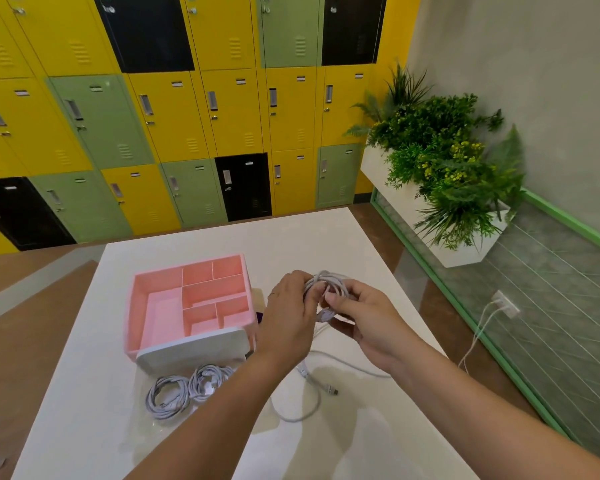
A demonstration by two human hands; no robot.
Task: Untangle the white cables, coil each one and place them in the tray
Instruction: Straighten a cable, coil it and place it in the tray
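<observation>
left hand and right hand pinch the half-wound white cable coil; I'd feed its loose tail (trailing on the white surface) in even loops

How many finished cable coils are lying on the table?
2: left coil and right coil, side by side before the pink tray; the left forearm may hide more.

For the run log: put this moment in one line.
step: coiling | left hand: holds cable coil | right hand: pinches it | two coils: on table by pink tray | tray: no cables
</observation>
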